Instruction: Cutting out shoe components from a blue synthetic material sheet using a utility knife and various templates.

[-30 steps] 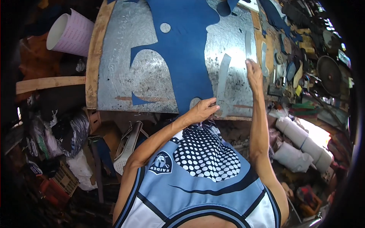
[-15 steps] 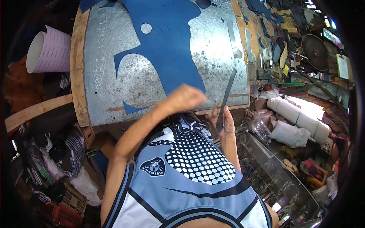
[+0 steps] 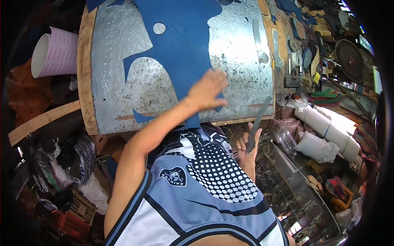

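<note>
A blue sheet of leather-like material (image 3: 180, 45) lies on the metal-topped table (image 3: 115, 78), with a round hole and large curved cut-outs in it. My left hand (image 3: 207, 90) is over the lower right part of the sheet, fingers spread and slightly blurred, holding nothing I can see. Whether it touches the sheet I cannot tell. Off the table's near edge, my right hand (image 3: 249, 143) grips the lower end of a narrow dark grey blade-like strip (image 3: 259, 119). The strip's free end points up and to the right, over the table's near right corner.
Another long thin metal strip (image 3: 257, 39) lies on the table's right side. Beyond that edge a wooden bench (image 3: 283, 84) carries tape rolls and tools. A pink-white roll (image 3: 61, 53) stands at the left. White wrapped rolls (image 3: 324, 123) and a glass case (image 3: 303, 180) are at the right.
My left hand has moved up and right over the blue sheet, its fingers now spread. My right hand has shifted right and down with the strip. The view has shifted slightly.
</note>
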Demonstrator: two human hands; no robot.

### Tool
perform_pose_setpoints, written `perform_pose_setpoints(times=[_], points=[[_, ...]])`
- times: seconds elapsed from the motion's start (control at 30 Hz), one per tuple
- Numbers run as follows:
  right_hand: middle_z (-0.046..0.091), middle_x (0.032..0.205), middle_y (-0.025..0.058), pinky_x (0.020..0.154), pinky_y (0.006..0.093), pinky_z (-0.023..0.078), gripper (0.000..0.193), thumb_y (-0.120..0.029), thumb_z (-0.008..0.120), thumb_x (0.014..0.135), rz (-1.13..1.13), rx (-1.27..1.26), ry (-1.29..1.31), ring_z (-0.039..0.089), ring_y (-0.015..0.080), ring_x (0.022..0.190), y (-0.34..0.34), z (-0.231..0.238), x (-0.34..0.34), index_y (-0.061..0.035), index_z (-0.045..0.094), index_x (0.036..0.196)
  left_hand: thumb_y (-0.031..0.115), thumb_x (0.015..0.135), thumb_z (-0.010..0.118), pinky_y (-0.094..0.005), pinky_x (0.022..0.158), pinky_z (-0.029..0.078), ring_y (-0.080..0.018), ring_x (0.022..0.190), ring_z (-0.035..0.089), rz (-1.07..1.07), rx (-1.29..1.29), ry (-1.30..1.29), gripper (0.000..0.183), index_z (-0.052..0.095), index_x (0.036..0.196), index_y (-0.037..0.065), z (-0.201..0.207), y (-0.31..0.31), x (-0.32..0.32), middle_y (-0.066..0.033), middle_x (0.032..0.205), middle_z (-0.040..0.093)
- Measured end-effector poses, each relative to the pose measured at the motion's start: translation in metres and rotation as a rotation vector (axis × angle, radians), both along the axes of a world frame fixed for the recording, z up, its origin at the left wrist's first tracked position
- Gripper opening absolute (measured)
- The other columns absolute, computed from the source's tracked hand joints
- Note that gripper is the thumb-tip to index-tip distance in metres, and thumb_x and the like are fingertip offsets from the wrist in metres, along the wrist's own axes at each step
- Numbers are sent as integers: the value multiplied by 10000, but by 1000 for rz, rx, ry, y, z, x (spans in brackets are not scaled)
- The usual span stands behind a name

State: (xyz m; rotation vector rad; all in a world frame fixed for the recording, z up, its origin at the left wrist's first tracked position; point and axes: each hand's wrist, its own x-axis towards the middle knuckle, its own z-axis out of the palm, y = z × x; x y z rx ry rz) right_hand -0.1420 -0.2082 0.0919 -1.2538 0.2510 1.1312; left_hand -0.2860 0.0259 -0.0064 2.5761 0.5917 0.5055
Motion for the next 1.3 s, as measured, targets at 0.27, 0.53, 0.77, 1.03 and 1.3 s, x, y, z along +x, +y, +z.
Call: perform_pose_setpoints(times=[0.27,0.53,0.77,1.03,1.3], points=[[613,900,-26,579,233,483,383,-282,571,995,134,-33,-336,605,72,752,66,-2,50,-74,550,1316,447,954,566,-490,1169,288,-352,1419,357,-242,-446,-185,561,558,1324,26,24,-105,-12,-188,1469,457],[640,1025,77,688,255,497,523,-146,600,952,880,-67,-836,579,129,802,147,-2,12,-75,470,1454,175,801,763,-434,1007,476,-299,1192,589,239,-240,-122,270,703,1026,38,40,-129,-130,-121,1161,668],[685,895,82,712,290,495,410,-123,625,914,1197,15,-857,603,143,771,171,-45,-49,-32,604,1314,97,821,733,-405,830,554,-283,836,697,505,-381,-217,159,714,954,11,61,-149,-149,-115,909,723],[693,888,165,739,359,510,445,-149,627,882,1249,-43,-1008,647,236,758,169,-58,-60,-4,602,1301,141,861,706,-439,909,505,-359,1031,642,766,-133,-240,229,685,1019,-23,39,-59,-154,-166,1029,693],[693,909,226,757,375,524,438,-148,599,888,1246,-73,-1058,681,284,788,170,-47,-68,-7,599,1302,474,798,757,-573,1124,265,-432,1412,300,744,-12,-9,689,592,1294,25,6,11,-118,-205,1443,456]])
